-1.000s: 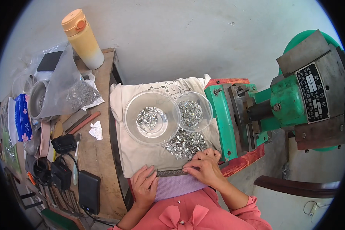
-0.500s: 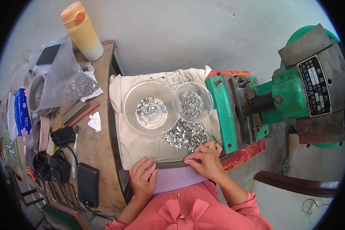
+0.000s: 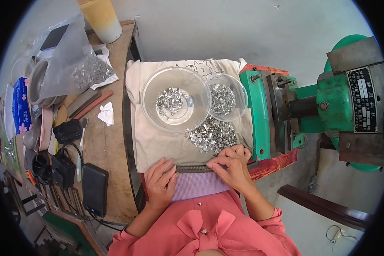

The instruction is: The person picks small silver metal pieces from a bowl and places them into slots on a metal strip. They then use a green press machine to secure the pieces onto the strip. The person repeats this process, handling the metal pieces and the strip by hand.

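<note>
The dark toothed strip (image 3: 193, 169) lies between the cream cloth (image 3: 151, 153) and the purple pad (image 3: 196, 185). Only the view has shifted — the left hand (image 3: 161, 179) stays at one end, the right hand (image 3: 234, 168), fingertips bunched, at the other, so work continues in place. Whether either grips, I cannot tell. Beyond — loose metal pieces (image 3: 213, 135).

At twelve o'clock you face a pale, softly lit wall (image 3: 217, 34) with small marks; a worn wooden table (image 3: 117, 170) stands at your nine, and grey floor (image 3: 266, 187) shows at four.
</note>
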### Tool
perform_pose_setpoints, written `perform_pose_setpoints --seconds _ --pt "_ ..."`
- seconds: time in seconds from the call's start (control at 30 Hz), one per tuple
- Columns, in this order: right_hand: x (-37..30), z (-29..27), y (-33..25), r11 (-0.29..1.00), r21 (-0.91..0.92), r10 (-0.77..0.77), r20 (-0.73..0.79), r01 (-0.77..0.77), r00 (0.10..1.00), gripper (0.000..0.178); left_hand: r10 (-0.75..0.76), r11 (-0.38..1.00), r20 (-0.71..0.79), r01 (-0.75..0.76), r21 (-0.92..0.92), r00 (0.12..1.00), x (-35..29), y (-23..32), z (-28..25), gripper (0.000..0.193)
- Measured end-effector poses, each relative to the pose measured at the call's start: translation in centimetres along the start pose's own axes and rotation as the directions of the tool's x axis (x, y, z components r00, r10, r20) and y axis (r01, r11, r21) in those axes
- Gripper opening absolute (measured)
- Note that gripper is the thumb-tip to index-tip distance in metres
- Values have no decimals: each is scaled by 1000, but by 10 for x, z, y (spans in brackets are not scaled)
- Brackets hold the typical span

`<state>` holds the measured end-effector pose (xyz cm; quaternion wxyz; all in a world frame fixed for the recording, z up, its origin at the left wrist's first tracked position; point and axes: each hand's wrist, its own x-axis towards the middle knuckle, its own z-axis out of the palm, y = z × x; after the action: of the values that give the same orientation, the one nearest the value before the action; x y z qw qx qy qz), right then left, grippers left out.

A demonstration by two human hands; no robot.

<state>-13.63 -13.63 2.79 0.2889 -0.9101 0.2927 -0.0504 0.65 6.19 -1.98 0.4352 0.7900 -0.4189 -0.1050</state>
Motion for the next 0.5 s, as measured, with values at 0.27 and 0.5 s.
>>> perform_pose_setpoints --seconds 0.27,0.5 --pt "3 -5 -5 1000 -3 28 57 -28 998 12 -5 1000 -5 5 -8 1000 0 0 1 20" --pt "2 -8 1 999 20 30 78 -32 997 11 16 1000 -23 -16 1 1000 0 -1 2 24"
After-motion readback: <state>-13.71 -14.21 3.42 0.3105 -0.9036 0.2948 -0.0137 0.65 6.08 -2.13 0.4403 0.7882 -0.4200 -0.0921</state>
